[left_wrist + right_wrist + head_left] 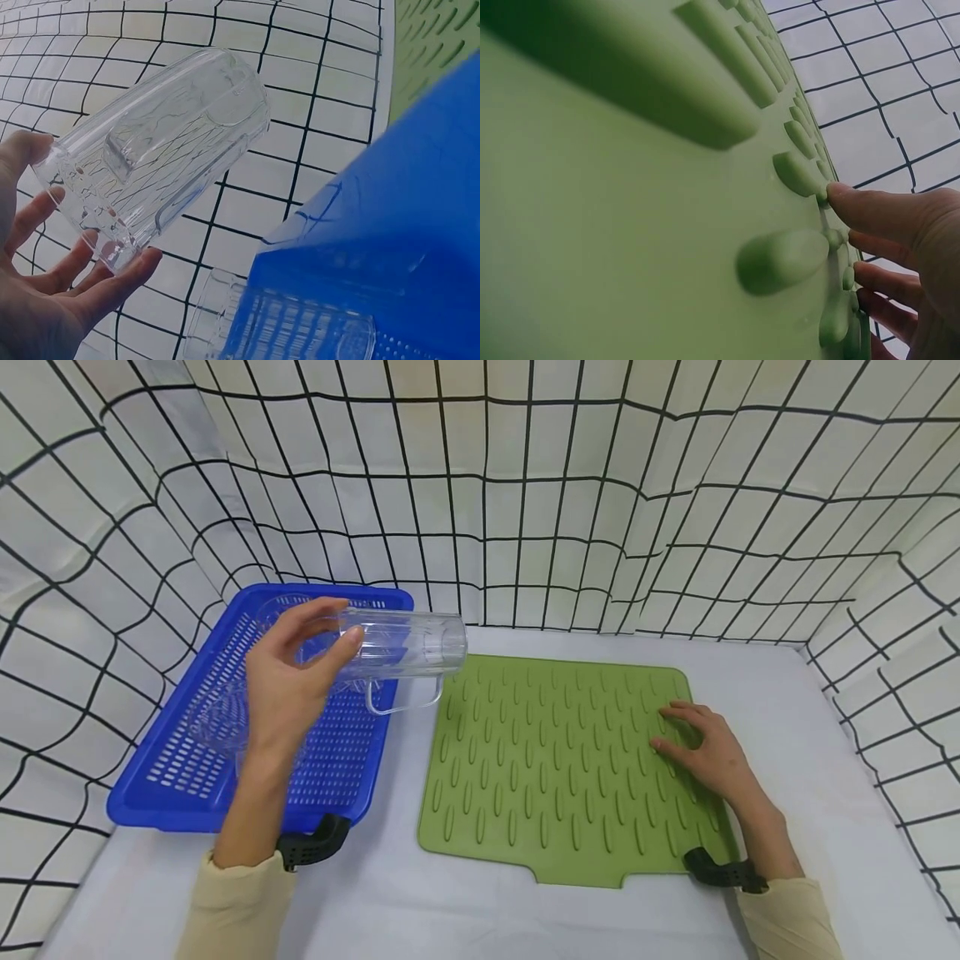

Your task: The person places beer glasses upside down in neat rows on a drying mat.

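My left hand grips a clear glass mug by one end, thumb on the near side and fingers round the other. The mug lies sideways in the air above the right edge of a blue basket, its handle hanging downward. In the left wrist view the fingertips curl about the mug's thick end. Over at the right, my right hand rests its loosely bent fingertips on a green ridged mat, holding nothing.
More clear glassware sits in the basket, hard to make out against the blue mesh. White cloth walls with a black grid surround the back and sides of the white table. Both wrists carry black mounts.
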### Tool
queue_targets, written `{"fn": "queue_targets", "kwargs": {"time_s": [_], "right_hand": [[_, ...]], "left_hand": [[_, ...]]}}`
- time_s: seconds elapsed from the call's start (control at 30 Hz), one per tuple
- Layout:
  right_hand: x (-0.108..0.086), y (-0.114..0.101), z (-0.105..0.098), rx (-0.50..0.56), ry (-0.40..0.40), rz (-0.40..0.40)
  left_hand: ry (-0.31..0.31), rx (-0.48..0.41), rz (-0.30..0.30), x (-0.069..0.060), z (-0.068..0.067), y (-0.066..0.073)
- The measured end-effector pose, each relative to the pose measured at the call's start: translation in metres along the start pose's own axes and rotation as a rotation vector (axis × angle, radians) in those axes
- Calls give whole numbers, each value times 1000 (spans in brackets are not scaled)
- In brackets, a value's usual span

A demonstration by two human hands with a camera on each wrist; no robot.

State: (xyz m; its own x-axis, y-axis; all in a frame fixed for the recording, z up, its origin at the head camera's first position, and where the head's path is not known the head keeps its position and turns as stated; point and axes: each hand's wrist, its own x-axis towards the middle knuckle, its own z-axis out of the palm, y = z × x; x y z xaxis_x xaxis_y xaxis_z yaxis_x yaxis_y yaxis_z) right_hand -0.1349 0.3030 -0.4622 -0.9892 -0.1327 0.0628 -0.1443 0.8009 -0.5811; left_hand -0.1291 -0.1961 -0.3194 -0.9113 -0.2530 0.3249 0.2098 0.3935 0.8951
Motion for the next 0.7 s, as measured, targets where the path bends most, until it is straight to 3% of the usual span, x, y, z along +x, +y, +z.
{"fn": "queue_targets", "kwargs": {"time_s": [0.3, 0.7], "right_hand": [[-1, 1, -4, -8, 2, 5], [0, -2, -2, -5, -14, 18]], "left_hand": [[16, -48, 16, 1, 11, 1], [3, -62, -8, -3, 20, 4]]}}
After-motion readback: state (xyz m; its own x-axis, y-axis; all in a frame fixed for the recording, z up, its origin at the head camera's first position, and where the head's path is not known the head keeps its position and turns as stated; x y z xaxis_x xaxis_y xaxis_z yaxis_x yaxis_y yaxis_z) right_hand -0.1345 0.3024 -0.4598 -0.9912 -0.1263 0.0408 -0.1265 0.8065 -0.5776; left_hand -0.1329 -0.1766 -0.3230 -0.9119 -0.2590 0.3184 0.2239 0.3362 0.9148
